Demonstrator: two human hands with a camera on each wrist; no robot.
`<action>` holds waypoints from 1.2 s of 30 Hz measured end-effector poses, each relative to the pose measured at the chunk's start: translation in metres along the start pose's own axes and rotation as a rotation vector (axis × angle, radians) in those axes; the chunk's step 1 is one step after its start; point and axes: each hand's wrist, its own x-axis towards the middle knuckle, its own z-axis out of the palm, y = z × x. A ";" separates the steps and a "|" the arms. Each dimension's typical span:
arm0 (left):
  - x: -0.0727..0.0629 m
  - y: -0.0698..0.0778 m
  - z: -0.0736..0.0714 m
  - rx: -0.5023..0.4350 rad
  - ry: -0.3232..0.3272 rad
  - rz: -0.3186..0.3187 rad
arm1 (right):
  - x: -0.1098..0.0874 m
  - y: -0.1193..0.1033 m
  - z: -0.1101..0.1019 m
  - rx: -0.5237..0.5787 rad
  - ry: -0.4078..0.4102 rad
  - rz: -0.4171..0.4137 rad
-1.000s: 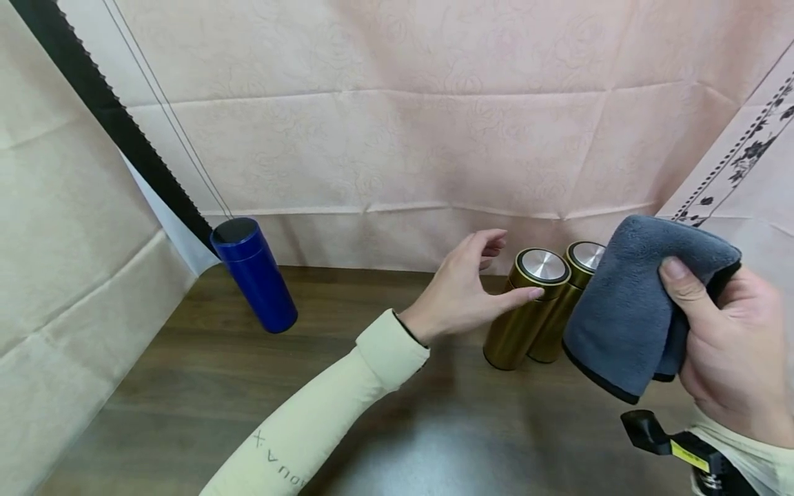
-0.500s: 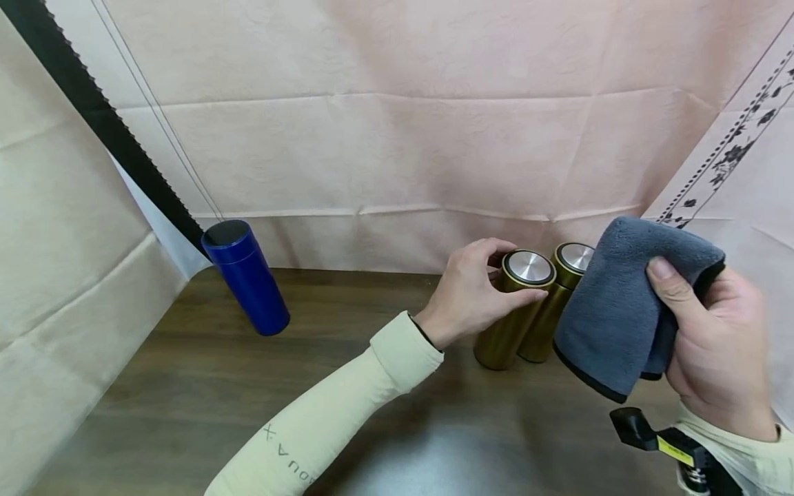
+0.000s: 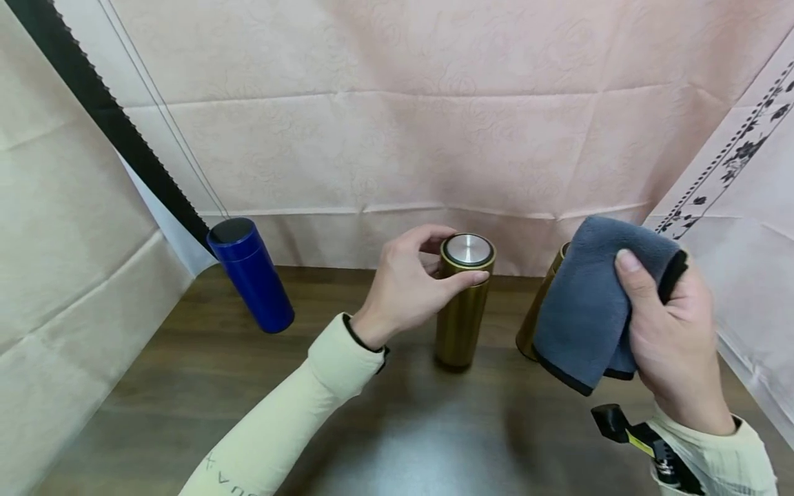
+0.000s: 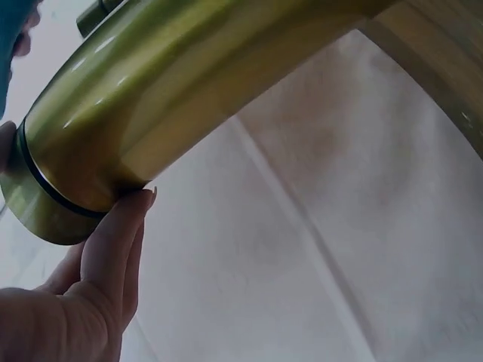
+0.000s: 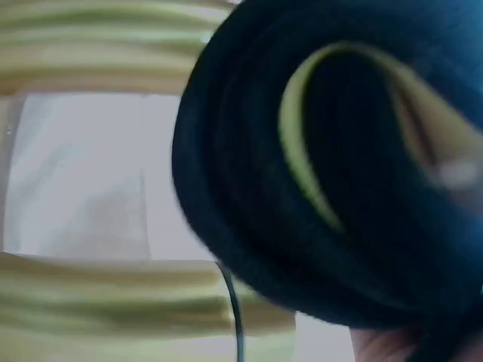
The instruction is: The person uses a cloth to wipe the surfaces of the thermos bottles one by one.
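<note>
My left hand [image 3: 409,286] is freeing a gripped bottle [image 3: 461,320] from its twin [image 3: 528,334] near the worktop's [image 3: 155,393] back edge, right hand [image 3: 679,344] pinching cloth [image 3: 577,310].

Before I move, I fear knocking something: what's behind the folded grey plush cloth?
In the head view, a cylindrical golden metal bottle stands partly behind the cloth, left edge showing. The rest is covered; anything further back can't be told.
</note>
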 end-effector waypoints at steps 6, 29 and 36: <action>-0.014 -0.010 -0.032 -0.003 0.045 -0.043 | -0.006 0.009 0.017 -0.442 -0.130 -0.072; -0.033 -0.042 -0.072 0.066 0.063 -0.121 | -0.031 0.085 0.098 -0.354 -0.225 -0.052; -0.034 -0.042 -0.078 0.052 0.050 -0.131 | -0.038 0.103 0.122 -0.267 -0.209 -0.095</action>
